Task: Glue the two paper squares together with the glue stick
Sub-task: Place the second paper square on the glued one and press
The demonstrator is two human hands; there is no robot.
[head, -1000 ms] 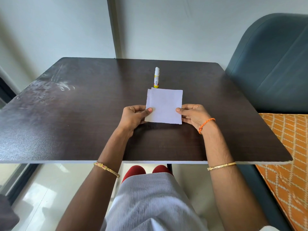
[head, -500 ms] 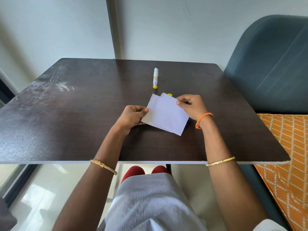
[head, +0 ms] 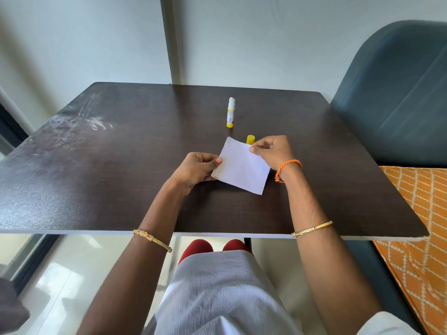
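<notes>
A: Right, largest item first. What carries the work?

B: A dark wood-grain table (head: 121, 177), with pale scuff marks toward its far left. A blue chair (head: 399, 93) stands to its right, and an orange patterned cushion (head: 423, 226) lies below that chair on the near right.

A: The hands?

B: Both are over the table's middle. The left hand (head: 196, 169) is closed in a pinch on the left edge of the paper (head: 242, 168), thumb on top, remaining fingers curled beneath. The right hand (head: 271, 149) is likewise closed in a pinch, thumb and forefinger on the paper's far right corner. An orange cord (head: 287, 169) is tied round the right wrist, and each forearm carries a gold bangle.

A: Condition of the paper?

B: White and turned at an angle, one corner pointing toward the person. It is held between the two hands, low over the table; I cannot tell whether its near corner touches the surface. A second layer shows as a thin edge along the left side, so two squares appear stacked, closely aligned. Whether they are bonded cannot be told.

A: And the glue?

B: The glue stick (head: 231, 113) stands upright beyond the paper, well apart from both hands, uncapped, white tip exposed, yellow base. Its yellow cap (head: 250, 139) sits on the table just behind the paper's far edge, beside the right fingertips.
</notes>
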